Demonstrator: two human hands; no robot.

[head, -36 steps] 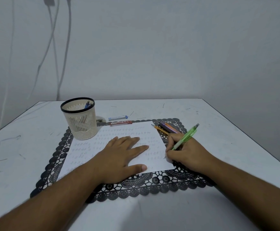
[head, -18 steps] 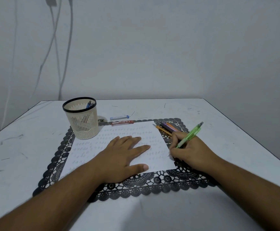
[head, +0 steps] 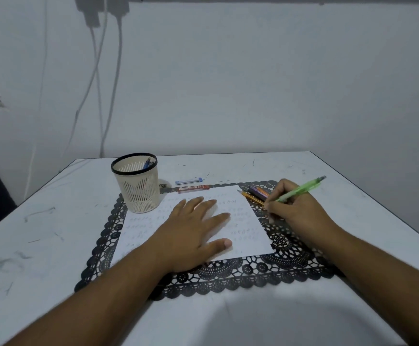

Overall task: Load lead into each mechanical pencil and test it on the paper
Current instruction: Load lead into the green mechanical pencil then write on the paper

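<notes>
Testing appears finished: right hand (head: 300, 211) grips translucent green mechanical pencil (head: 300, 189) past white paper sheet's (head: 251, 221) right edge; left hand (head: 193, 231) presses flat, fingers extended. Next pencil requires loading.

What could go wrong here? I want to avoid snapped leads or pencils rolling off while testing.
The right hand grips the green pencil just off the paper's right edge, over the lace mat; marking there could snag and snap the lead. The loose pencils lie right beside that hand and could get knocked. The flat left hand may smear earlier marks.
</notes>
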